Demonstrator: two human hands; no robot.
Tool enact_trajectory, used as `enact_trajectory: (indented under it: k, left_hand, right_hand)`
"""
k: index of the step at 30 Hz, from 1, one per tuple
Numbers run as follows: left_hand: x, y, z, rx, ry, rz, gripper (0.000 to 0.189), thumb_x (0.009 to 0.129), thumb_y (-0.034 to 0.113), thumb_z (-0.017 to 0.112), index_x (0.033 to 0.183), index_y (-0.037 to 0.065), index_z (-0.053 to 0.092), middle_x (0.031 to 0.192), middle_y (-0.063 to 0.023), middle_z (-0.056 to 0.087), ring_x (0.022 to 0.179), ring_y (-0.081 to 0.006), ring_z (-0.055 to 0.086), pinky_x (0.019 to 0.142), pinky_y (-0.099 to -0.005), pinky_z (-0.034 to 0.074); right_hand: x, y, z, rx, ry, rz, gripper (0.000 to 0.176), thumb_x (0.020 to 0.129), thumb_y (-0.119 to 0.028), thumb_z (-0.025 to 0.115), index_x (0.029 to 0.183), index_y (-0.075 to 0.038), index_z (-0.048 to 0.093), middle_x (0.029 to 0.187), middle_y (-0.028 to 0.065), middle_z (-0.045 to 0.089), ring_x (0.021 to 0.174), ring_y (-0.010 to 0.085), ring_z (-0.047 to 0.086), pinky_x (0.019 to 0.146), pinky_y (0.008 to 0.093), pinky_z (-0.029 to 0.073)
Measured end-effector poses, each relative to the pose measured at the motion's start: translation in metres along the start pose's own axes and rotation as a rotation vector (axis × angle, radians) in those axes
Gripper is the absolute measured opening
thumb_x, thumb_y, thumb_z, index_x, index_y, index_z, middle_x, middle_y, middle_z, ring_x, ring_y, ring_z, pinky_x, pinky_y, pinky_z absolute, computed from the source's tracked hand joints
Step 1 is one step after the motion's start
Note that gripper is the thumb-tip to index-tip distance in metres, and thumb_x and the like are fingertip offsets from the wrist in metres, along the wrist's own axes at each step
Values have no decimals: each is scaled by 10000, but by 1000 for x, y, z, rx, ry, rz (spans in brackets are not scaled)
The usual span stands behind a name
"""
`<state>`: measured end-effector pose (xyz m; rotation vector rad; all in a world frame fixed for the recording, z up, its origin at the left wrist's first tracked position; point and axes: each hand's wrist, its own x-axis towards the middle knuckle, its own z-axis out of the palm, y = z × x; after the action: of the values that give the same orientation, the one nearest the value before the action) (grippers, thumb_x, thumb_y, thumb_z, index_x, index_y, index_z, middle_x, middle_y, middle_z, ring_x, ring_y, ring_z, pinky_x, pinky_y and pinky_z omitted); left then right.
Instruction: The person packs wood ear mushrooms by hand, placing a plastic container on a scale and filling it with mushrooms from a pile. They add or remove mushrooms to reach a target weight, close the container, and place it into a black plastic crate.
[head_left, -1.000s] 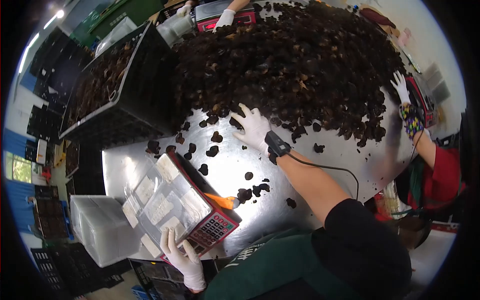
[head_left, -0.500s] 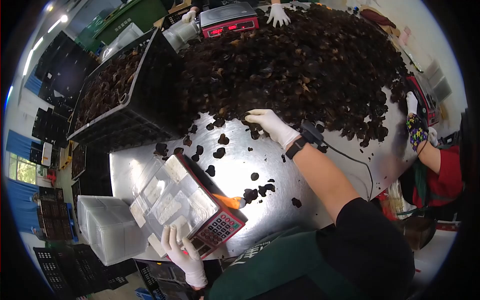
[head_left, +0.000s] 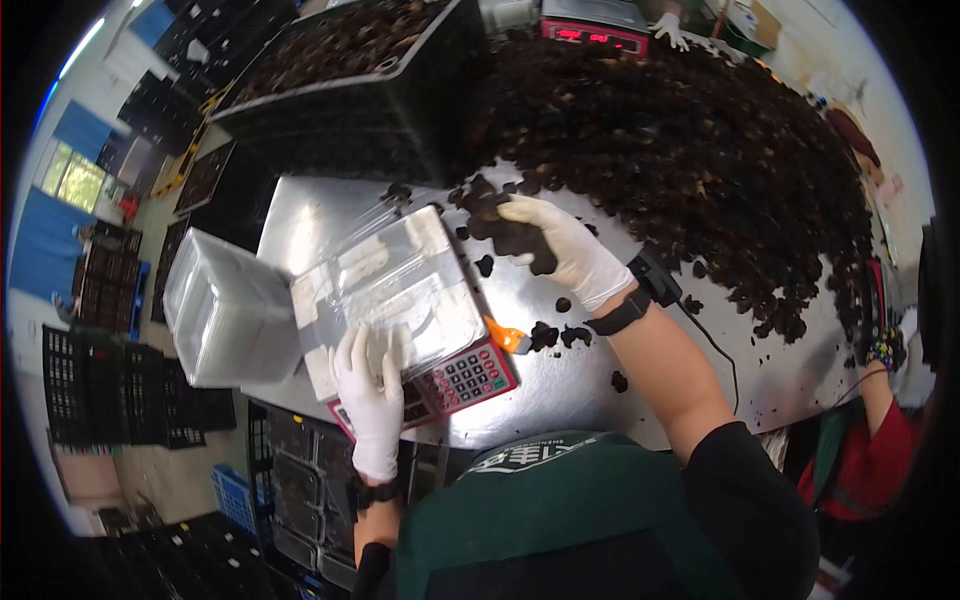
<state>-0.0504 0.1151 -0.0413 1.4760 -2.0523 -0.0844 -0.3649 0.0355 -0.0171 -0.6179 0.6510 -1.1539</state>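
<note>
My right hand [head_left: 572, 252], in a white glove, is closed around a clump of dark, flaky pieces [head_left: 505, 232] above the metal table [head_left: 480, 410]. My gloved left hand [head_left: 368, 385] lies with its fingers spread on the near side of a clear plastic tray [head_left: 395, 270]. That tray rests on a red scale [head_left: 468, 385] with a keypad. An orange-handled tool [head_left: 508, 336] sits beside the scale. Beyond my right hand spreads a big heap of the same dark pieces [head_left: 680, 150].
Stacked clear containers [head_left: 225, 310] stand left of the scale. A black crate [head_left: 340, 130] full of dark pieces is behind them. Another red scale [head_left: 595, 35] and a co-worker's gloved hand [head_left: 669, 30] are at the back. A cable [head_left: 715, 345] runs at right; a co-worker in red [head_left: 865, 460] is beyond.
My right hand has lifted a clump of dark pieces off the table and drawn it nearer the tray. My left hand has come to rest on the tray's edge. The view has shifted.
</note>
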Motion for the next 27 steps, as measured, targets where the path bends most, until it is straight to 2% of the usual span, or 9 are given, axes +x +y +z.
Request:
enact_trajectory:
  k: [3, 4, 6, 7, 10, 13, 19, 22, 27]
  left_hand:
    - [9, 16, -11, -132, 71, -76, 697, 822, -7, 652, 1457, -24, 366, 1441, -229, 450, 1342, -386, 433, 1162, -461, 285]
    - [7, 15, -12, -154, 56, -97, 746, 812, -13, 657, 1479, -25, 322, 1469, -233, 416, 1367, -384, 404, 1166, -447, 280]
    - [8, 14, -7, -224, 5, -119, 849, 792, -26, 667, 1522, -26, 234, 1525, -239, 349, 1417, -380, 347, 1175, -419, 271]
    - [7, 14, -6, -271, -43, -149, 891, 779, -12, 685, 1533, -25, 210, 1536, -245, 327, 1435, -373, 322, 1179, -423, 265]
    - [3, 14, 2, -294, -64, -177, 871, 792, -24, 674, 1533, -26, 215, 1530, -250, 336, 1427, -376, 334, 1175, -428, 270]
    - [-1, 8, 7, -244, -71, -163, 853, 808, -7, 675, 1532, -22, 224, 1529, -250, 337, 1422, -382, 341, 1174, -435, 268]
    - [5, 22, -4, -135, -13, -128, 775, 823, -43, 601, 1521, -17, 267, 1533, -206, 356, 1441, -344, 318, 1202, -429, 210]
    - [2, 14, -2, -116, 4, -129, 811, 803, -41, 633, 1522, -11, 259, 1543, -221, 344, 1444, -390, 302, 1187, -468, 229]
    - [3, 10, -4, -75, -8, -188, 789, 798, -69, 608, 1514, 1, 286, 1544, -217, 329, 1438, -388, 310, 1162, -476, 285]
  right_hand:
    - [15, 30, 58, -547, -100, -144, 283, 902, -144, 642, 1133, 11, 696, 987, 40, 715, 841, 92, 647, 756, 236, 518]
    - [15, 36, 78, -665, -114, -80, 241, 883, -123, 660, 1094, -25, 722, 973, 32, 719, 842, 96, 643, 747, 249, 518]
    - [35, 83, 84, -1093, -179, -599, 273, 812, -213, 682, 1024, -51, 735, 872, 106, 708, 778, 255, 680, 733, 347, 543]
    - [36, 85, 93, -1320, -302, -402, 319, 792, -303, 686, 990, -57, 734, 867, 133, 678, 845, 328, 658, 761, 404, 541]
    - [23, 107, 100, -1659, -277, -575, 339, 807, -357, 684, 1007, -85, 712, 1036, 117, 644, 1034, 317, 606, 878, 425, 505]
    - [22, 90, 87, -1425, -147, -875, 330, 827, -334, 674, 1050, -93, 699, 1113, 115, 628, 1079, 306, 588, 916, 426, 491]
    - [54, 71, -69, -1706, 412, -547, 487, 840, -318, 696, 1294, -165, 604, 1399, 183, 496, 1349, 378, 402, 1135, 519, 302]
    - [61, 95, -127, -1820, 163, -592, 381, 878, -269, 656, 1237, -146, 621, 1375, 132, 525, 1305, 319, 464, 1097, 479, 352]
    - [90, 92, -124, -1519, 230, -330, 382, 874, -267, 640, 1233, -141, 611, 1298, 120, 549, 1101, 305, 599, 915, 373, 501]
